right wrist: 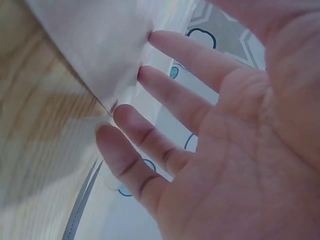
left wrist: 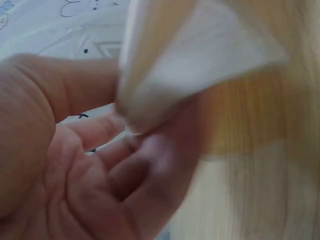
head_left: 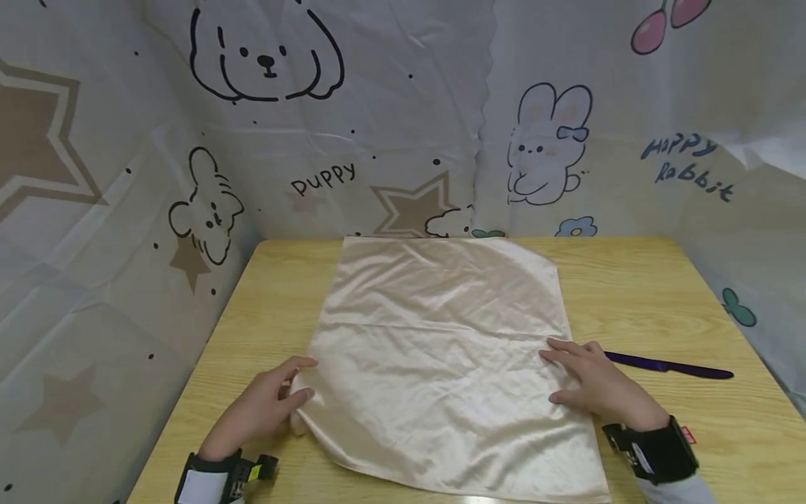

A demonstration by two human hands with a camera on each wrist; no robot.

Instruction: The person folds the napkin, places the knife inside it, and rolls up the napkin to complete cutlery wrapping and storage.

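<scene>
A shiny cream satin cloth lies spread on the wooden table, wrinkled, with a crease running across its middle. At its left edge my left hand pinches the fabric between thumb and fingers. The left wrist view shows a fold of this cloth raised, blurred, with the fingers under and around it. My right hand rests on the right edge, fingers spread. In the right wrist view its fingertips touch the cloth and the palm is bare.
A dark purple knife lies on the table, just right of my right hand. Printed white sheeting with cartoon animals and stars hangs behind the table and along both sides.
</scene>
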